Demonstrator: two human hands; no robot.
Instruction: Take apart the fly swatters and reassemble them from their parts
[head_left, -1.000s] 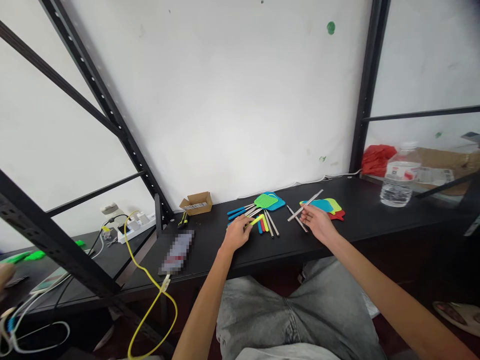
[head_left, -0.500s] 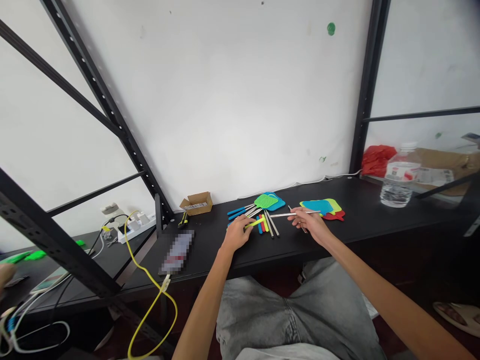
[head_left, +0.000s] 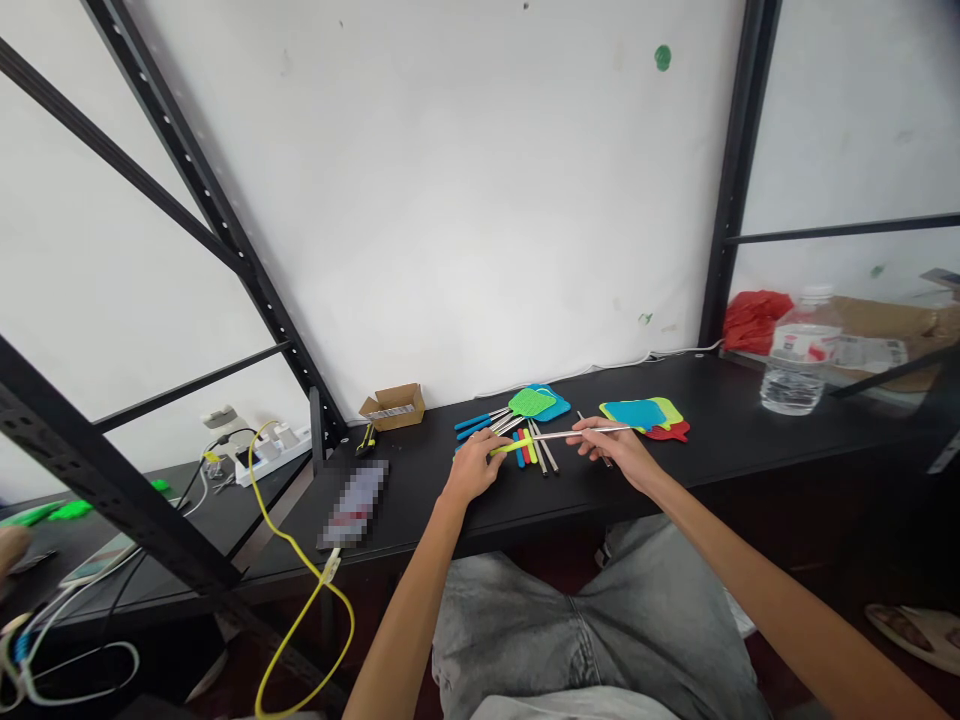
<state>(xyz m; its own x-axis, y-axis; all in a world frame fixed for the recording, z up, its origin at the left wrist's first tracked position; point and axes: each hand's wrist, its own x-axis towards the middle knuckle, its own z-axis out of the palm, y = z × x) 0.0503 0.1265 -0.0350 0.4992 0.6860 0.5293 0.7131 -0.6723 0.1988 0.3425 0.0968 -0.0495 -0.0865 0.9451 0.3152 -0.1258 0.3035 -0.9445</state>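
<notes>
My left hand [head_left: 474, 466] is closed on a yellow handle [head_left: 513, 446], which points right. Between the fingers of my right hand [head_left: 611, 448] is a thin metal rod [head_left: 559, 435], held nearly level, its left end meeting the tip of the yellow handle. Beneath them lie loose blue, red and yellow handles [head_left: 520, 458] and several metal rods [head_left: 546, 456]. Behind my left hand are fly swatters with blue handles [head_left: 472, 428] and a green swatter head [head_left: 531, 403]. Loose blue, yellow and red swatter heads [head_left: 637, 413] are stacked beyond my right hand.
A small open cardboard box [head_left: 397, 408] stands near the wall, with a yellow-black tool [head_left: 366, 440] beside it. A blurred-out phone [head_left: 356, 503] on a yellow cable [head_left: 300, 550] lies left. A water bottle [head_left: 801, 350] stands right. Another person's hand [head_left: 11, 548] shows at the far left.
My right hand has moved slightly left with the metal rod. The rod's left end now lines up with and meets the yellow handle; my left hand stays in place.
</notes>
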